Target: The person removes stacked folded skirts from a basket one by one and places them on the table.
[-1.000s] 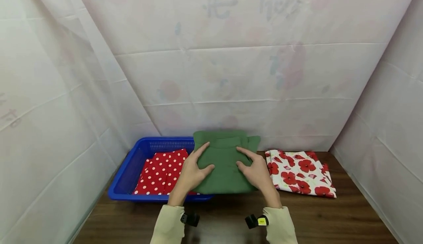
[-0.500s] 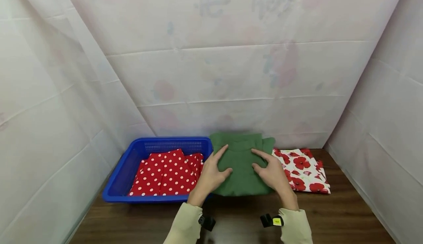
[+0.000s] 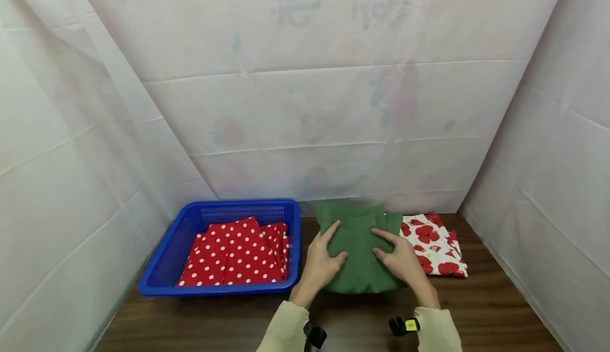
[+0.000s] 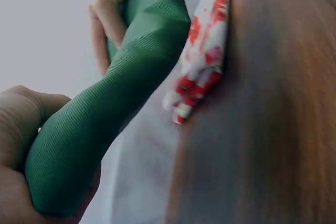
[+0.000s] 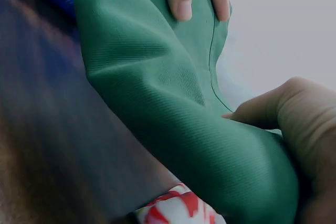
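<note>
A folded green cloth (image 3: 359,254) is held up off the table between both hands, in front of me and right of the basket. My left hand (image 3: 319,264) grips its left side, thumb and index finger on the top face. On the opposite side my right hand (image 3: 402,261) grips it the same way; the other fingers of both hands are mostly hidden. In the left wrist view the near edge of the green cloth (image 4: 105,114) bulges and sags between the hands. Creases run along that edge of the green cloth (image 5: 152,87) in the right wrist view.
A blue plastic basket (image 3: 216,290) stands on the left, holding a red cloth with white dots (image 3: 238,254). On the right lies a folded white cloth with red poppies (image 3: 436,247), partly covered in view by the green one. White sheets (image 3: 305,108) enclose the wooden table (image 3: 486,309).
Both hands have carried the green cloth rightward and slightly lower, off the basket's right side toward the poppy cloth. More of the dotted cloth shows. The head view has turned a little right.
</note>
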A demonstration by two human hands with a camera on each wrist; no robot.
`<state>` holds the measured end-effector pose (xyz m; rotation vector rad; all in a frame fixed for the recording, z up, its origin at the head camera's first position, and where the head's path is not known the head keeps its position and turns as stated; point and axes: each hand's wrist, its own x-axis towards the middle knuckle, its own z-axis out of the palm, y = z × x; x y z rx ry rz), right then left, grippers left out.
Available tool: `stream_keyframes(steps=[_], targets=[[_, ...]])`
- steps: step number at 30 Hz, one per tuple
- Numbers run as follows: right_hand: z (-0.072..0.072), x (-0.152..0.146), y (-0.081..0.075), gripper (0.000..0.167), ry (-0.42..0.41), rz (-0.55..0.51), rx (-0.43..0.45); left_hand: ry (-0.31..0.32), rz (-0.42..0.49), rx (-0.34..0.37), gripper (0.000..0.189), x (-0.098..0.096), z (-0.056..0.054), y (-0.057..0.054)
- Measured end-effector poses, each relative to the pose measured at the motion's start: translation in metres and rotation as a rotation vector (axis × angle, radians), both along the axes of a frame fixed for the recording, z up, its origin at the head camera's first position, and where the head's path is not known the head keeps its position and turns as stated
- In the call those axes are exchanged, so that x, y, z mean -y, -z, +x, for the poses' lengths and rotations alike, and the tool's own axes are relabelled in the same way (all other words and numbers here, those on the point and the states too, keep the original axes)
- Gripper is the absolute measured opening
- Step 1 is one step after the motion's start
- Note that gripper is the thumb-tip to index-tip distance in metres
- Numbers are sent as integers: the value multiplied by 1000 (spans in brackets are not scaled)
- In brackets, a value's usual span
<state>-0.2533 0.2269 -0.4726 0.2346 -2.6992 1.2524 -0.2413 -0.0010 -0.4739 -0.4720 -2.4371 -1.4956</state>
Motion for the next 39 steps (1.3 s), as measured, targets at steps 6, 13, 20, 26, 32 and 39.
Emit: stream_keyframes(steps=[6, 13, 20, 26, 32, 39], targets=[[-11, 7, 19, 45, 4, 25, 3, -26, -79, 45, 74, 3, -11, 23], [-23, 19, 31, 42, -33, 49, 21, -72, -106, 76, 73, 8, -18, 44], [-32, 26, 39, 41, -48, 70, 22, -94, -144, 8, 72, 14, -21, 53], [-38, 30, 44, 42, -49, 69, 37, -82, -149, 20, 73, 23, -30, 56], [-45, 32, 51, 43, -51, 70, 72, -54, -164, 85, 74, 28, -39, 61], [-46, 22, 59, 44, -20, 85, 105, 17, -210, 158, 80, 28, -45, 63]])
